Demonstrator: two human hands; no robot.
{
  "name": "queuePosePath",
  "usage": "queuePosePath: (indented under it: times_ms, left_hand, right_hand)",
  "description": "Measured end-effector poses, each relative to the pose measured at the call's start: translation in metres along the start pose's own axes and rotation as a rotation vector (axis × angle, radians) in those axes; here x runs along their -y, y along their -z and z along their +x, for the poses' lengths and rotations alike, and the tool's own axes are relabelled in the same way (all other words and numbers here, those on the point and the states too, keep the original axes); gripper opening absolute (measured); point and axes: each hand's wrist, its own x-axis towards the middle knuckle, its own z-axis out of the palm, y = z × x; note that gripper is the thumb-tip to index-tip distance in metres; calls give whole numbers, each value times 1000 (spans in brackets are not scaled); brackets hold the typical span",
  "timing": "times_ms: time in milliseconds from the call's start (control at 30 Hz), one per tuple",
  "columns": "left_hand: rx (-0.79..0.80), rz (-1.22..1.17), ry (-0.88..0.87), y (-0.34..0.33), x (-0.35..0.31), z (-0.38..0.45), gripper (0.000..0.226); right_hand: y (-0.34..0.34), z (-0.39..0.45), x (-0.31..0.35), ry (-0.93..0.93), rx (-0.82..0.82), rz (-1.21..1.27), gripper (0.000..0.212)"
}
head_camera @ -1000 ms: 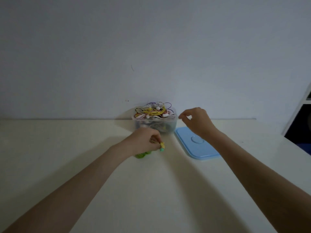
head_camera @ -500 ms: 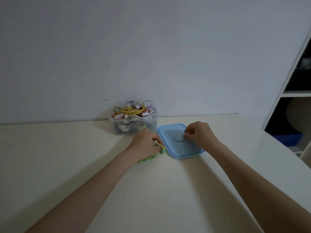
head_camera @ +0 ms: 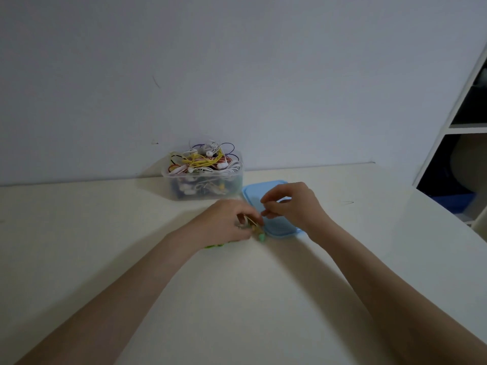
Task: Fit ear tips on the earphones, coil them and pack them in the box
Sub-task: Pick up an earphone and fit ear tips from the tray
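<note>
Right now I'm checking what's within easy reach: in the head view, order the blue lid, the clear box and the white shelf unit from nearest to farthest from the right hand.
From the right hand:
1. Blue lid, directly beneath it.
2. Clear box of earphones, back-left by the wall.
3. White shelf unit, far right.

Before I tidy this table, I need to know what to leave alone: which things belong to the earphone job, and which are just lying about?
In use:
- earphones gripped by left hand
- right hand, fingers pinched, content too small to tell
- box heaped with earphones
- blue lid

Lying about:
- shelf at right
</note>
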Motion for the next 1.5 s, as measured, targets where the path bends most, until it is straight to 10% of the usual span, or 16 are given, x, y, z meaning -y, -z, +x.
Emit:
queuePosePath:
  times_ms: [700,1500]
  left_hand:
    - [-198,-842,261,12,-1,-8,23]
    - [-243,-675,169,7,-8,-3,24]
  right_hand:
    - [-4,-12,-3,-163,108,682,9]
    - [-5,-12,-2,-155,136,697,13]
